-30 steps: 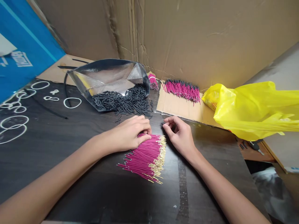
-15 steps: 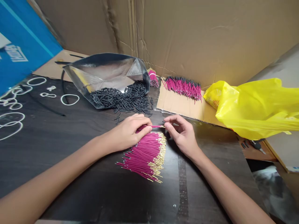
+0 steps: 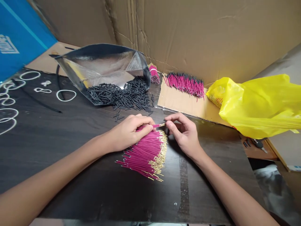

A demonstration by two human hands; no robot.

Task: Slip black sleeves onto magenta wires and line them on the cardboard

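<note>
My left hand (image 3: 134, 131) is closed over the top of a fan of pink wires (image 3: 143, 152), thumb and fingers pinching one or a few pink wires (image 3: 158, 125) whose gold tips stick out to the right. My right hand (image 3: 184, 131) is closed in a pinch just beside those tips. A small black tube (image 3: 165, 120) shows at its fingertips, mostly hidden by them. The fan lies on the dark table (image 3: 77, 185), gold ends to the right and silvery ends to the left.
An open foil bag (image 3: 101, 69) spills short black tubes (image 3: 127, 95) behind my left hand. Pink wires with black ends (image 3: 185, 84) lie on cardboard (image 3: 174, 100). A banded wire bundle (image 3: 154, 73), yellow plastic bag (image 3: 261, 106), white rubber bands (image 3: 66, 95) and a key (image 3: 260, 145) are around.
The view has shifted slightly. The gold tips of the held wires now angle up a little toward my right fingertips. Both hands keep nearly the same place and pinch.
</note>
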